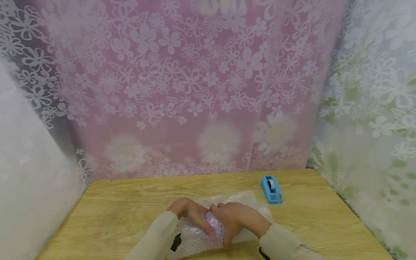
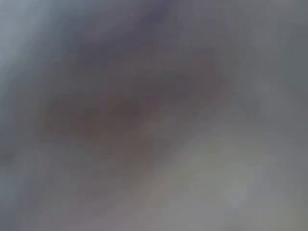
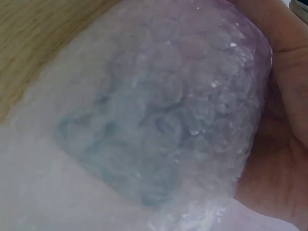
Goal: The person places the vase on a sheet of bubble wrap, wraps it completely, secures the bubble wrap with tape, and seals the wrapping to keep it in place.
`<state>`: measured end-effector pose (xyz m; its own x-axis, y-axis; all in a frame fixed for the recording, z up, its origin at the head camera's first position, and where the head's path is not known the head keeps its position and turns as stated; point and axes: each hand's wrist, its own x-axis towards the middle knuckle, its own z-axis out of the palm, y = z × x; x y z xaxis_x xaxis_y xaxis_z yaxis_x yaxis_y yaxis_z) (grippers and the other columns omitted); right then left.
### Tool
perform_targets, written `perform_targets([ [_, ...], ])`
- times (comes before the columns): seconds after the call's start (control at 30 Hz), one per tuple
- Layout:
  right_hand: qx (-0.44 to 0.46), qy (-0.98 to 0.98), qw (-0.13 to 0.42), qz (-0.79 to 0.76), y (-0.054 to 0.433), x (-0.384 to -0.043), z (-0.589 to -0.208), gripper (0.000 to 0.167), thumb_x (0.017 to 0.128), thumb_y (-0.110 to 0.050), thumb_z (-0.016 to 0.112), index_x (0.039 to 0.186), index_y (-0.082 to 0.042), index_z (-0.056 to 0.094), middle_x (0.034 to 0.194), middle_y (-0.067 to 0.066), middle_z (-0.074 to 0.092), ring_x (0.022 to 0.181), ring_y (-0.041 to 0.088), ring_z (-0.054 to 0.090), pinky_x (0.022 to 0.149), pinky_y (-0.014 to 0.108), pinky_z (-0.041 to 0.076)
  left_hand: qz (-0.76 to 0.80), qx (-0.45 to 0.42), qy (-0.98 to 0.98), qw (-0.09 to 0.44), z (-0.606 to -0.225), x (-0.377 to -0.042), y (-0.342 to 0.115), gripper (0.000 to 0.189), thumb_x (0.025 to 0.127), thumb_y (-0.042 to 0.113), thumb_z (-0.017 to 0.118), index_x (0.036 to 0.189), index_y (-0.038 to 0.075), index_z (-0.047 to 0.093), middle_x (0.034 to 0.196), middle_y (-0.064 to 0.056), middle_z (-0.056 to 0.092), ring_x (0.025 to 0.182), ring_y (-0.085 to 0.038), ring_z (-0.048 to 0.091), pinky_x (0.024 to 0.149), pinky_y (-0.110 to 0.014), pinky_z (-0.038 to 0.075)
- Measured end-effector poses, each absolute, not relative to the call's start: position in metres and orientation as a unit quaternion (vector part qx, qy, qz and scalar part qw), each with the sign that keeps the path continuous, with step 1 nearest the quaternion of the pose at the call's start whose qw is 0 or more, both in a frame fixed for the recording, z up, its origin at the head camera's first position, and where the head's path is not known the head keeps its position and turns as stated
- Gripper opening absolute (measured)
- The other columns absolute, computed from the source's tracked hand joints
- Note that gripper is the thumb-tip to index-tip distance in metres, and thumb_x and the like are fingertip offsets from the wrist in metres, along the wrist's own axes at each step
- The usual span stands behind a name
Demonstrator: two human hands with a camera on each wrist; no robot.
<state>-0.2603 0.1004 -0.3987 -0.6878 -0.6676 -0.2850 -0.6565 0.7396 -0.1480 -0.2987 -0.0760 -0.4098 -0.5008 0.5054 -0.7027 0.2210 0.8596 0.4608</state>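
In the head view, a lavender object wrapped in bubble wrap (image 1: 215, 223) lies between the two hands near the table's front. The left hand (image 1: 192, 213) grips its left side, thumb laid across the front. On the opposite side the right hand (image 1: 231, 218) holds it, fingers bent over the top. Loose bubble wrap (image 1: 191, 240) spreads out beneath and to both sides. Close up in the right wrist view, the wrapped bundle (image 3: 202, 91) shows a purple edge and a teal patch through the bubbles, with the palm (image 3: 284, 159) curved against it. The left wrist view is only blur.
A blue tape dispenser (image 1: 271, 190) with a roll stands at the back right of the wooden table (image 1: 130, 195). Flowered pink curtain (image 1: 195, 90) hangs behind the table, and pale flowered sheets close off both sides.
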Motion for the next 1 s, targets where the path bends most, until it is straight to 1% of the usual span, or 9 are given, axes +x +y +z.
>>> perform_targets([
  [0.1, -0.346, 0.919, 0.189, -0.02, 0.096, -0.264, -0.395, 0.081, 0.054, -0.049, 0.089, 0.118, -0.018, 0.049, 0.098, -0.004, 0.056, 0.088, 0.013, 0.057, 0.08, 0.037, 0.051, 0.127, 0.2, 0.882, 0.408, -0.406, -0.296, -0.082, 0.091, 0.073, 0.066, 0.069, 0.146, 0.023, 0.036, 0.145, 0.002, 0.04, 0.13, -0.02, 0.038, 0.102, -0.043, 0.035],
  [0.2, -0.332, 0.919, 0.21, -0.021, 0.093, -0.268, -0.392, 0.081, 0.054, -0.047, 0.09, 0.117, -0.019, 0.049, 0.098, -0.004, 0.056, 0.088, 0.012, 0.057, 0.08, 0.038, 0.051, 0.098, 0.184, 0.909, 0.361, -0.402, -0.293, -0.088, 0.087, 0.065, 0.075, 0.067, 0.135, 0.028, 0.047, 0.14, 0.003, 0.045, 0.125, -0.022, 0.043, 0.094, -0.045, 0.042],
  [0.3, -0.319, 0.919, 0.232, -0.025, 0.092, -0.272, -0.391, 0.078, 0.055, -0.045, 0.09, 0.116, -0.019, 0.048, 0.095, -0.005, 0.055, 0.085, 0.011, 0.056, 0.079, 0.037, 0.051, 0.108, 0.192, 0.923, 0.315, -0.399, -0.29, -0.091, 0.075, 0.065, 0.072, 0.07, 0.124, 0.028, 0.053, 0.131, 0.003, 0.051, 0.116, -0.021, 0.05, 0.087, -0.043, 0.046],
  [0.37, -0.309, 0.917, 0.251, -0.033, 0.092, -0.274, -0.391, 0.076, 0.057, -0.043, 0.089, 0.116, -0.018, 0.048, 0.096, -0.005, 0.055, 0.085, 0.01, 0.055, 0.08, 0.037, 0.05, 0.117, 0.217, 0.93, 0.274, -0.397, -0.287, -0.092, 0.074, 0.067, 0.068, 0.072, 0.124, 0.025, 0.053, 0.125, 0.003, 0.055, 0.11, -0.019, 0.053, 0.085, -0.041, 0.048],
  [0.5, -0.292, 0.912, 0.285, -0.054, 0.097, -0.28, -0.394, 0.082, 0.06, -0.043, 0.088, 0.125, -0.015, 0.047, 0.111, -0.006, 0.057, 0.098, 0.009, 0.055, 0.089, 0.039, 0.047, 0.115, 0.287, 0.938, 0.158, -0.394, -0.279, -0.092, 0.076, 0.069, 0.065, 0.071, 0.126, 0.017, 0.054, 0.114, 0.0, 0.058, 0.097, -0.015, 0.057, 0.078, -0.036, 0.049],
  [0.63, -0.282, 0.908, 0.301, -0.071, 0.1, -0.283, -0.396, 0.091, 0.06, -0.043, 0.088, 0.133, -0.013, 0.043, 0.126, -0.004, 0.053, 0.112, 0.011, 0.052, 0.095, 0.041, 0.044, 0.071, 0.34, 0.936, 0.064, -0.388, -0.264, -0.089, 0.071, 0.073, 0.066, 0.066, 0.122, 0.016, 0.058, 0.107, 0.001, 0.056, 0.09, -0.013, 0.054, 0.072, -0.032, 0.049],
  [0.77, -0.28, 0.904, 0.314, -0.07, 0.099, -0.287, -0.395, 0.096, 0.061, -0.044, 0.087, 0.138, -0.012, 0.04, 0.133, -0.003, 0.05, 0.117, 0.012, 0.049, 0.096, 0.04, 0.042, 0.027, 0.366, 0.93, 0.03, -0.382, -0.247, -0.086, 0.058, 0.081, 0.06, 0.063, 0.118, 0.016, 0.062, 0.098, 0.007, 0.054, 0.082, -0.009, 0.05, 0.069, -0.026, 0.047],
  [0.87, -0.278, 0.898, 0.333, -0.071, 0.098, -0.29, -0.395, 0.093, 0.064, -0.041, 0.087, 0.139, -0.012, 0.039, 0.133, -0.004, 0.048, 0.118, 0.012, 0.048, 0.096, 0.038, 0.042, -0.001, 0.373, 0.927, 0.021, -0.384, -0.234, -0.083, 0.059, 0.082, 0.056, 0.065, 0.121, 0.012, 0.059, 0.099, 0.005, 0.054, 0.085, -0.01, 0.05, 0.073, -0.027, 0.048],
  [1.0, -0.29, 0.887, 0.351, -0.076, 0.096, -0.296, -0.395, 0.074, 0.066, -0.037, 0.085, 0.125, -0.015, 0.047, 0.116, -0.007, 0.053, 0.107, 0.008, 0.051, 0.091, 0.033, 0.044, -0.06, 0.36, 0.931, -0.017, -0.395, -0.225, -0.076, 0.08, 0.069, 0.059, 0.074, 0.125, 0.006, 0.053, 0.104, 0.0, 0.052, 0.094, -0.015, 0.05, 0.077, -0.031, 0.048],
])
